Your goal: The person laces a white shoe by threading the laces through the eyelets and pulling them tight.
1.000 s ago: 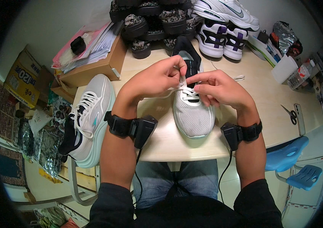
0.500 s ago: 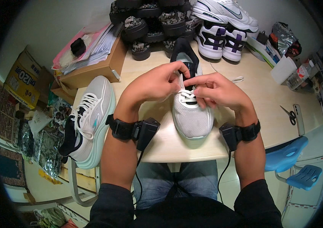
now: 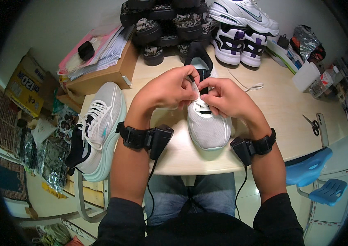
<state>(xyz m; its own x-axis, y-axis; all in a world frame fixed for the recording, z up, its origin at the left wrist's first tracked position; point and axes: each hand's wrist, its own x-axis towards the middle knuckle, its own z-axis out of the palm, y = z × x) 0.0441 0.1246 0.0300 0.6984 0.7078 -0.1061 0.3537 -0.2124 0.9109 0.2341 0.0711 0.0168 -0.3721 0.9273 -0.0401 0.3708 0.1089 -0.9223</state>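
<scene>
A grey-white sneaker [image 3: 209,130] with a black lining lies on the table, toe toward me. Its lower eyelets are threaded with white lace [image 3: 201,107]. My left hand [image 3: 174,88] is closed on the left eyelet edge of this sneaker, lifting it slightly. Opposite it, my right hand [image 3: 228,98] pinches at the white lace over the tongue; its fingertips almost meet those of my left hand. A loose lace end [image 3: 255,86] trails onto the table past my right hand. The matching sneaker [image 3: 100,123], fully laced, rests at the left table edge.
Black patterned shoes [image 3: 161,28] are piled at the back, with white sneakers [image 3: 243,18] beside them. Papers lie on a cardboard box [image 3: 120,74] at back left. Scissors [image 3: 314,125] and a phone-like slab [image 3: 322,130] lie on the right. A blue chair [image 3: 309,166] stands below.
My right hand's fingers have drawn together near the lace, and its wrist has shifted slightly left. My left hand keeps its place at the eyelet edge, with its fingers curled more.
</scene>
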